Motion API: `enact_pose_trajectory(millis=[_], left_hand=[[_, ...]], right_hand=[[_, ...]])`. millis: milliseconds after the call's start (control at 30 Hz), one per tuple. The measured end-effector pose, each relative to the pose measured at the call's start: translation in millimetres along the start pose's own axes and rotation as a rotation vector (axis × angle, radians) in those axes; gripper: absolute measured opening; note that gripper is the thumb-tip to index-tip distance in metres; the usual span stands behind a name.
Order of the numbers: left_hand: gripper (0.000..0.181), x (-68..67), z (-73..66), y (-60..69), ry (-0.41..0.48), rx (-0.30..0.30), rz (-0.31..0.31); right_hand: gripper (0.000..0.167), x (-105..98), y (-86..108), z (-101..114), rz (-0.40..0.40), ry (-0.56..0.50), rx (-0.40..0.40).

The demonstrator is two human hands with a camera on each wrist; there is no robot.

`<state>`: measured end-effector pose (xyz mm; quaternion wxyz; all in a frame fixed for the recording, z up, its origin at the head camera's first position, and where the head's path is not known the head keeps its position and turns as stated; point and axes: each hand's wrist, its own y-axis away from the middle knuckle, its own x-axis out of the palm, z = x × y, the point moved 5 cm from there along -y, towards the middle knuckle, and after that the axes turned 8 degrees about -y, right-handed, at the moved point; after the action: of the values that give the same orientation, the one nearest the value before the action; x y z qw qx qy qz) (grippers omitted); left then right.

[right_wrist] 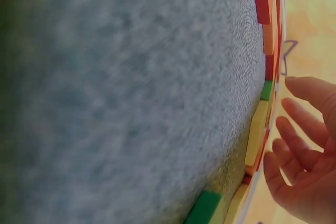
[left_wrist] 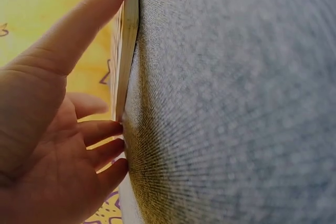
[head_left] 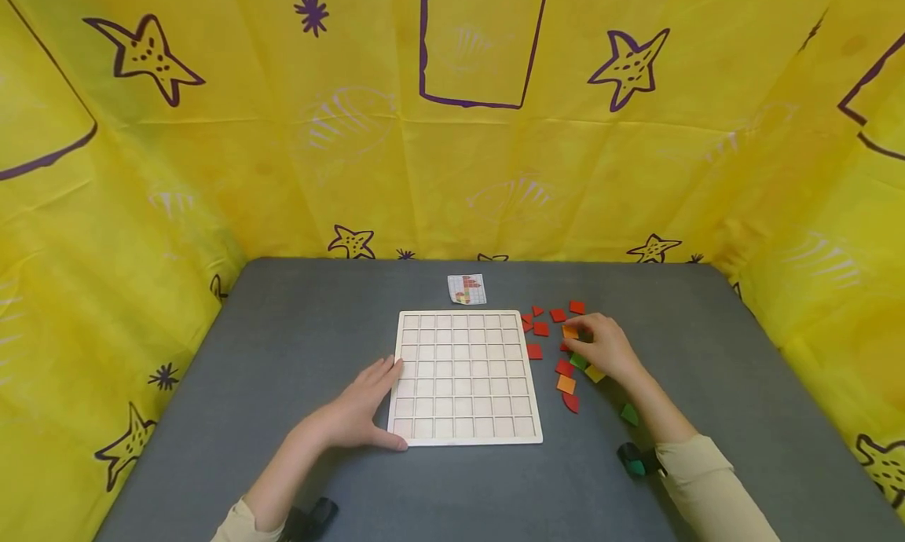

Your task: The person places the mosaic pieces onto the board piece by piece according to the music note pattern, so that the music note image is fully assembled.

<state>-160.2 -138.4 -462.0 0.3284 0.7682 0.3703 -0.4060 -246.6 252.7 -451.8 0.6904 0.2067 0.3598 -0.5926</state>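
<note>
Well beyond the fingers of the left hand (head_left: 357, 410) and right hand (head_left: 606, 346), the background is being filled by a yellow curtain (head_left: 438, 188). Below the fingers, everything is being carried by a grey table (head_left: 459, 495). Between the hands, a gridded board (head_left: 463, 386) is being touched along its left edge by the left fingers, the thumb being set at its near left corner; these fingers are being held wide. The right fingers are being held slightly apart over an orange tile (head_left: 569, 332); whether it is being touched cannot be told. A printed card (head_left: 467, 289) is being seen ahead of the right fingers, to their left. Red tiles (head_left: 540, 329) are being scattered about the right fingers. Beneath the right palm, a yellow tile (head_left: 595, 374) and a green tile (head_left: 578, 361) are being partly covered. A green piece (head_left: 629, 414) is being left nearer the wrist.
</note>
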Motion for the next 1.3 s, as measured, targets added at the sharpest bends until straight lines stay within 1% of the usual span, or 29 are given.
enact_pose_trajectory(millis=[133,367,567,700,833,967,1033,1100,1200,1300], left_hand=[[0.119,0.4,1.1,0.3,-0.007,-0.004,0.011],[0.118,1.3,2.4,1.7,0.002,0.015,0.011],[0.117,2.4,2.8,2.8,0.015,0.02,0.011],[0.118,1.8,2.5,3.5,0.022,0.022,0.005],[0.118,2.1,2.6,3.5,0.019,0.008,0.008],[0.118,3.5,2.9,1.9,0.014,-0.004,0.014],[0.118,3.7,3.0,1.1,0.015,-0.007,0.014],[0.118,3.8,3.6,0.9,0.015,-0.011,0.014],[0.119,3.8,4.2,1.2,0.013,-0.016,0.012],[0.118,3.8,4.0,2.0,0.008,-0.016,0.009]], right_hand=[[0.031,5,-4.9,1,0.013,0.002,-0.002],[0.034,16,-13.4,4,0.05,0.002,-0.007],[0.032,19,-19.4,6,0.06,-0.003,-0.037],[0.031,20,-21.8,6,0.064,-0.009,-0.023],[0.029,20,-22.4,6,0.057,-0.005,0.006],[0.028,18,-20.6,8,0.021,-0.004,0.017],[0.029,18,-20.5,11,0.001,-0.024,0.013],[0.03,20,-21.3,16,-0.008,-0.07,0.027],[0.033,27,-24.7,26,0.01,-0.181,0.074],[0.033,40,-30.0,41,0.036,-0.272,0.122]])
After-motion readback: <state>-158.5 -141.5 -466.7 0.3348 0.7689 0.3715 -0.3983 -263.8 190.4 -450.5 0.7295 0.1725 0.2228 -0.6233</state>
